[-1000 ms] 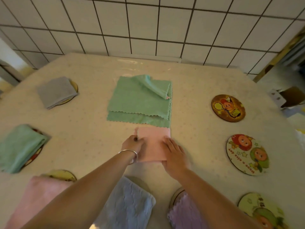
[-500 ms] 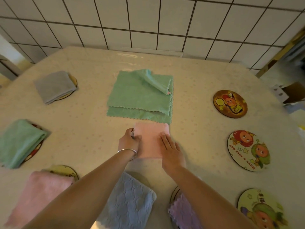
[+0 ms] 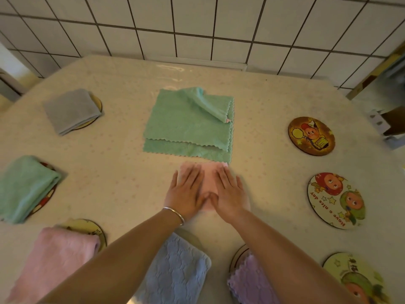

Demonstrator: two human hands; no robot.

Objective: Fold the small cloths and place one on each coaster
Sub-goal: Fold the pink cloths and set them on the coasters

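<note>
A small folded pink cloth point(image 3: 209, 176) lies on the table's middle. My left hand point(image 3: 186, 194) and my right hand point(image 3: 230, 193) both press flat on it, fingers straight, side by side. Just beyond it lie unfolded green cloths point(image 3: 186, 126), stacked, one corner turned over. Bare coasters sit on the right: a brown one point(image 3: 311, 136), a white one point(image 3: 336, 202) and a yellow one point(image 3: 357, 279). Folded cloths rest on coasters: grey point(image 3: 70, 110), green point(image 3: 24, 187), pink point(image 3: 57, 257), blue point(image 3: 175, 270) and purple point(image 3: 249, 281).
The table point(image 3: 263, 106) carries a pale dotted cover and stands against a white tiled wall point(image 3: 197, 25). A cardboard box point(image 3: 392, 121) stands off the table's right edge.
My left hand has left the cloth's left edge and now lies flat on top of the pink cloth beside my right hand. The camera view shifted slightly.
</note>
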